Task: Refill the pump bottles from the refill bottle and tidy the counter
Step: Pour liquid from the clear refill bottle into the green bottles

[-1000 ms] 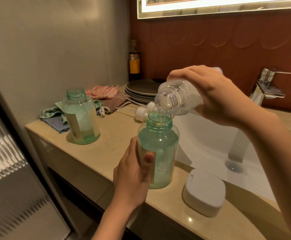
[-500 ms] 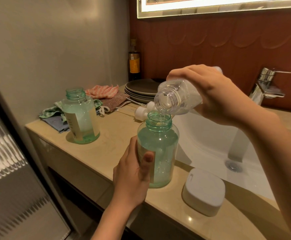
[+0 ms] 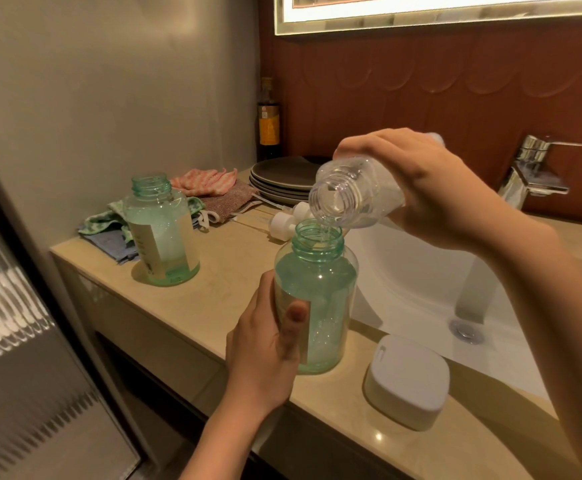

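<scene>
Overflow risk: our right hand (image 3: 431, 188) grips the tilted refill bottle (image 3: 355, 199) over the pump bottle (image 3: 320, 289) our left hand (image 3: 261, 351) clasps on the tabletop (image 3: 213, 292), and we judge it nearly full.

A bathroom: white sink (image 3: 403, 282), chrome faucet (image 3: 532, 168), lit mirror (image 3: 438, 12).
</scene>
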Action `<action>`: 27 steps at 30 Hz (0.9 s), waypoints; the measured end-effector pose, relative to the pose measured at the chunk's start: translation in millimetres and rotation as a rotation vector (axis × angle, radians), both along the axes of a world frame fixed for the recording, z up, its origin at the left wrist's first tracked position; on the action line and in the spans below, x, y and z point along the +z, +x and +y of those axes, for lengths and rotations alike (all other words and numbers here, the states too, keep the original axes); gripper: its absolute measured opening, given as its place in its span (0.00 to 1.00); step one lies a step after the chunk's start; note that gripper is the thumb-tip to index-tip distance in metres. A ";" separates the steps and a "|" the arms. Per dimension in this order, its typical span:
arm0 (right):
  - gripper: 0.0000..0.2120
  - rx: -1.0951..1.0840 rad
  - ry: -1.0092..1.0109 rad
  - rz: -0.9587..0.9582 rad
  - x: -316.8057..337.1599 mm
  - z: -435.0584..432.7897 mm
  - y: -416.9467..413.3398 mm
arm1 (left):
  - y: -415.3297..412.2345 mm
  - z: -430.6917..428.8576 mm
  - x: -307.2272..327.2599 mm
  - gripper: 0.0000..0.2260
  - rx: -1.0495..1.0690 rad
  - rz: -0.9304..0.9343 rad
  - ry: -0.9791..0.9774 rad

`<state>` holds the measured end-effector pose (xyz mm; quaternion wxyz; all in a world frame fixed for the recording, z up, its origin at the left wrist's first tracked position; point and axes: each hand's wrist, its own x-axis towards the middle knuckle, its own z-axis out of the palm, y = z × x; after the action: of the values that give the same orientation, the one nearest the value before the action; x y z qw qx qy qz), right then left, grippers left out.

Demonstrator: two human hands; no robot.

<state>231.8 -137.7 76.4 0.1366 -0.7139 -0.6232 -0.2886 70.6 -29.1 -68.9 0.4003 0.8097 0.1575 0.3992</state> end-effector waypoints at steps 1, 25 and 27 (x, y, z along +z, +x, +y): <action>0.34 -0.003 0.002 -0.001 0.0 0.0 0.4 | 0.0 -0.2 0.5 0.30 0.000 0.002 -0.002; 0.34 0.021 -0.007 -0.025 1.0 0.5 0.8 | -0.3 -0.2 0.7 0.30 -0.010 -0.013 0.006; 0.34 0.018 -0.006 -0.021 0.7 0.7 1.2 | -0.5 -0.1 0.5 0.28 -0.004 -0.009 0.015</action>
<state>233.0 -137.1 77.1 0.1308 -0.7057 -0.6317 -0.2930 70.1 -29.2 -68.4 0.3957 0.8111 0.1511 0.4033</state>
